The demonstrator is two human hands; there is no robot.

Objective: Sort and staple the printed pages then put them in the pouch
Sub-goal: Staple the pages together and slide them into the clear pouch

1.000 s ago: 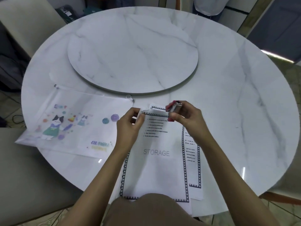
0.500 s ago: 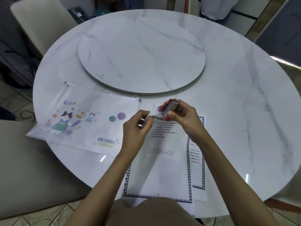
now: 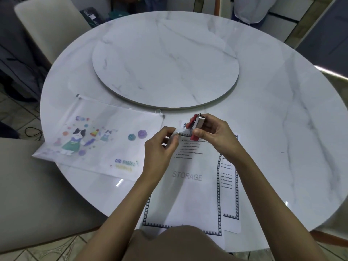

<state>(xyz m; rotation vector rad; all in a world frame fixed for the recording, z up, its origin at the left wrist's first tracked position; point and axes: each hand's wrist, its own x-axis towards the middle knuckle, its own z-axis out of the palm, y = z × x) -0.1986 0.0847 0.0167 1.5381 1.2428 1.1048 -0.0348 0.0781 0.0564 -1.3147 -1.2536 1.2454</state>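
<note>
Stapling, by the look of it, as the step in hand. Gripping a red-and-silver stapler (image 3: 195, 125) in the right hand (image 3: 216, 137), fingers curled round its body, mouth set over the top left corner of the printed pages (image 3: 188, 196). Pinching that same corner in the left hand (image 3: 162, 147), thumb against forefinger, raising it slightly off the table (image 3: 282, 129). Both hands working just short of the near rim of the raised round disc (image 3: 165, 63). Pages stretching from there, away from the disc, to the table's near edge. Pouch (image 3: 105, 140) lying flat to the near left of the disc, zip edge close to the rim.

Calling next, probably, for a firm squeeze, with the corner pushed deep into the mouth and all sheets squared. Worth noting a lower sheet (image 3: 228, 185) peeking out from under the top one, to the near right of the disc and offset; impossible to tell whether caught in the mouth. After that, sliding the set into the pouch; zip state impossible to tell.

Reading "STORAGE" in grey capitals across the top sheet, inside a chain-pattern border; bullet lines above too small to read. On the lower sheet, only line ends, one seemingly "(RAM)". On the pouch, cartoon cats and coloured lettering, illegible.
</note>
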